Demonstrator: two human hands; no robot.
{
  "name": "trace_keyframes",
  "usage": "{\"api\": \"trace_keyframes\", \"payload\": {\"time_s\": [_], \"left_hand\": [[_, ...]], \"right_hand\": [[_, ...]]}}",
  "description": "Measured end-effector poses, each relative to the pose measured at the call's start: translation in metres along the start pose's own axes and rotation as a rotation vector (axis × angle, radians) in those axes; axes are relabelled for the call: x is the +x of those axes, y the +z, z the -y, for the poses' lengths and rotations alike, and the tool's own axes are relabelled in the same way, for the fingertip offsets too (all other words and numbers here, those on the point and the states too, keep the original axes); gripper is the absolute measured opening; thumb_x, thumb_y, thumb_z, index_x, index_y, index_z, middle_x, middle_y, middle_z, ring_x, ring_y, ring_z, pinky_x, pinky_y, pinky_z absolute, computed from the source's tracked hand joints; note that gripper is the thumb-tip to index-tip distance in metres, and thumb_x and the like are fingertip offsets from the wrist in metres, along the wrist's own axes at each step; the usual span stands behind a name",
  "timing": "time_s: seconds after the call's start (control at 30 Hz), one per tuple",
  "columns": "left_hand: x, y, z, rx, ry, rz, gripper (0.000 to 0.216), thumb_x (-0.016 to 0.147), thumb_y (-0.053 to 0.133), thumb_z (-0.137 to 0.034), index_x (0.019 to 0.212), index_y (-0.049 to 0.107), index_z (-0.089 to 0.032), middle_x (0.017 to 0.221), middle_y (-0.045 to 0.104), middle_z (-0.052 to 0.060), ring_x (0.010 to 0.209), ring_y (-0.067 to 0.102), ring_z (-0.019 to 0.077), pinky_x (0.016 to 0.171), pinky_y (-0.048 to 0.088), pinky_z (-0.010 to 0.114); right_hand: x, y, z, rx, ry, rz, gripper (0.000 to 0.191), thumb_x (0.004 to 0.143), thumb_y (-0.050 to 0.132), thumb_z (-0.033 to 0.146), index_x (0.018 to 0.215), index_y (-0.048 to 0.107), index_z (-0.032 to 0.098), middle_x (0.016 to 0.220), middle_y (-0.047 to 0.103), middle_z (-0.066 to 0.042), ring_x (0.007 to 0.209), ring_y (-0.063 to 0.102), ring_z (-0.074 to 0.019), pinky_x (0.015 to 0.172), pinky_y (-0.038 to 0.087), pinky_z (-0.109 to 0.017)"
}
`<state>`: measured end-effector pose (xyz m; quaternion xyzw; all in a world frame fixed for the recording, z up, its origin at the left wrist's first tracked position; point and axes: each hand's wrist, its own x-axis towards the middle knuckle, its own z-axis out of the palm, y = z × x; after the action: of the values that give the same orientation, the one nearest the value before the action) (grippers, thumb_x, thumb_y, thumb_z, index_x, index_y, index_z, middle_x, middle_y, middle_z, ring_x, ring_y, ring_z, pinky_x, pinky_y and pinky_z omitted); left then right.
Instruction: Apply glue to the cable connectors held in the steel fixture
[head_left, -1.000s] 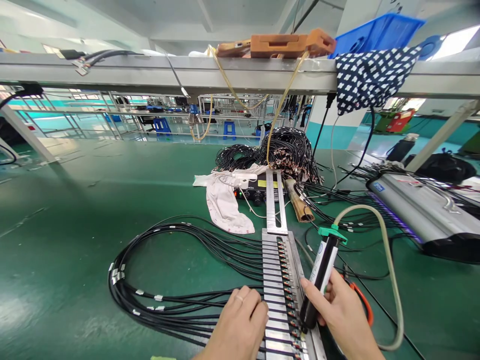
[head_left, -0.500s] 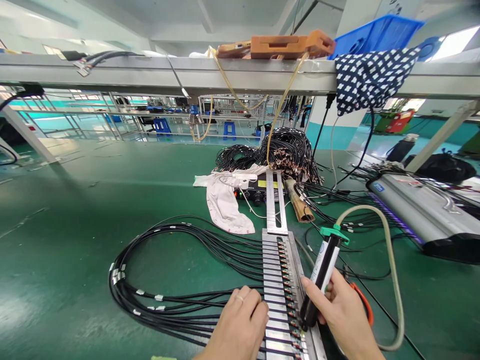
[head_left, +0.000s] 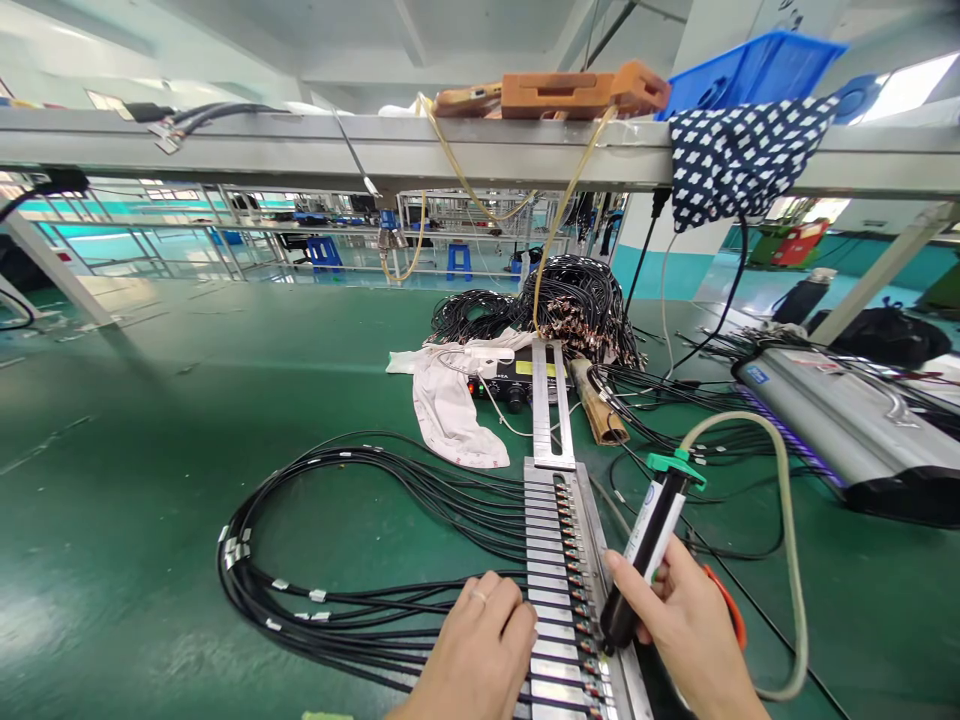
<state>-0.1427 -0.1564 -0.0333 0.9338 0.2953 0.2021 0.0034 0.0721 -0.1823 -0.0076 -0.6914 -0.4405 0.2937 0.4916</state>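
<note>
Gripping a black glue syringe [head_left: 646,552] in closed fingers, the right hand [head_left: 686,640] tilts it so its long axis leans up and away, tip down at the connector row on the metal fixture [head_left: 551,560]. The left hand [head_left: 480,655], fingers curled together, presses flat on the black cables [head_left: 337,600] just left of the tip.

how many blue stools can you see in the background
2: one blue stool left of centre under the far benches, and another blue stool further right, beside the hanging yellow tube. More may be hidden behind the racks.
</note>
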Motion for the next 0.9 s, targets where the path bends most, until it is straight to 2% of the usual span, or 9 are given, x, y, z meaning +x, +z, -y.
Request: {"api": "trace_keyframes", "payload": {"time_s": [0.2,0.33,0.5,0.7,0.9], "left_hand": [[0.001,-0.002,-0.001,0.003,-0.005,0.022,0.017,0.086,0.041,-0.005,0.093,0.053,-0.015,0.089,0.055,0.009,0.08,0.049,0.024,0.075,0.049,0.041],[0.002,-0.003,0.0,0.004,0.0,0.033,0.017,0.087,0.041,-0.005,0.093,0.054,-0.015,0.088,0.054,0.009,0.079,0.049,0.024,0.074,0.049,0.041],[0.001,-0.002,0.0,-0.002,0.004,0.008,0.018,0.087,0.041,-0.005,0.093,0.053,-0.014,0.088,0.054,0.009,0.079,0.048,0.0238,0.074,0.049,0.042],[0.001,-0.002,-0.002,-0.014,0.006,0.014,0.017,0.087,0.041,-0.005,0.093,0.054,-0.014,0.088,0.054,0.009,0.079,0.048,0.0236,0.074,0.049,0.041],[0.001,-0.005,-0.004,-0.019,0.003,0.047,0.017,0.086,0.043,-0.004,0.094,0.055,-0.013,0.09,0.055,0.009,0.081,0.049,0.0241,0.075,0.05,0.043]], "right_hand": [[-0.007,0.005,0.012,0.049,-0.019,-0.092,0.04,0.074,0.064,0.06,0.081,0.05,0.023,0.052,0.05,0.007,0.04,0.041,-0.0113,0.038,0.032,-0.024],[-0.009,0.007,0.016,0.068,-0.013,-0.105,0.041,0.073,0.065,0.06,0.081,0.051,0.023,0.052,0.05,0.007,0.039,0.039,-0.0114,0.038,0.03,-0.025],[-0.009,0.004,0.02,0.057,-0.02,-0.153,0.042,0.072,0.064,0.061,0.077,0.049,0.023,0.052,0.048,0.008,0.039,0.041,-0.0109,0.037,0.033,-0.023],[-0.015,-0.007,0.03,0.055,0.028,-0.186,0.044,0.07,0.065,0.063,0.072,0.049,0.022,0.05,0.046,0.008,0.037,0.044,-0.0099,0.036,0.035,-0.022],[-0.029,-0.002,0.034,0.097,0.072,-0.203,0.046,0.069,0.065,0.064,0.072,0.048,0.022,0.05,0.043,0.009,0.038,0.04,-0.0087,0.035,0.033,-0.021]]}}
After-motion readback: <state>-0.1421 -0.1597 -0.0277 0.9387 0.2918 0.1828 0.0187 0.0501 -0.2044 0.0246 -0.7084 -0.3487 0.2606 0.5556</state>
